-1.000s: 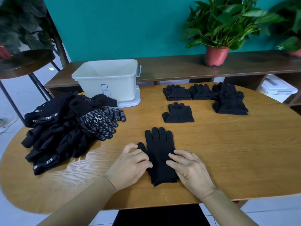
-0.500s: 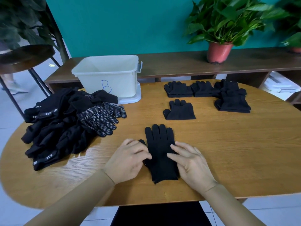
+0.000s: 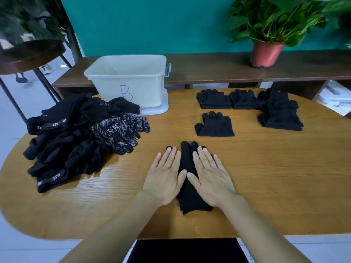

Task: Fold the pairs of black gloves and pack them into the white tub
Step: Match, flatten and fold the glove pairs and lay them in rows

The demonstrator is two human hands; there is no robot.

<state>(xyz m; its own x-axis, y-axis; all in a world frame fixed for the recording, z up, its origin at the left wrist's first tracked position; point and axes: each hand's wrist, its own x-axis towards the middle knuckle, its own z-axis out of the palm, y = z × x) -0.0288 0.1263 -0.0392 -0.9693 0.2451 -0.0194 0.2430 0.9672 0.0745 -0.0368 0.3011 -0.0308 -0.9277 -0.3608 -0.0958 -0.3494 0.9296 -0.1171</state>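
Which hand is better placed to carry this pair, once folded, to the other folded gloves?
Probably the right hand: it and the left hand both press flat on the pair, but the folded gloves lie ahead to the right.

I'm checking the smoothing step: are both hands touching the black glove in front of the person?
Touching. The head view shows the left hand and right hand lying flat with straight fingers on the black glove, covering its two sides.

The left hand [image 3: 164, 177] and right hand [image 3: 210, 177] cover most of the black glove pair [image 3: 187, 158], leaving only fingertips, a middle strip and the cuff showing. The glove heap [image 3: 72, 145] hides the lower left corner of the white tub [image 3: 133, 88], and the blurred plant [image 3: 275, 21] runs off the top edge
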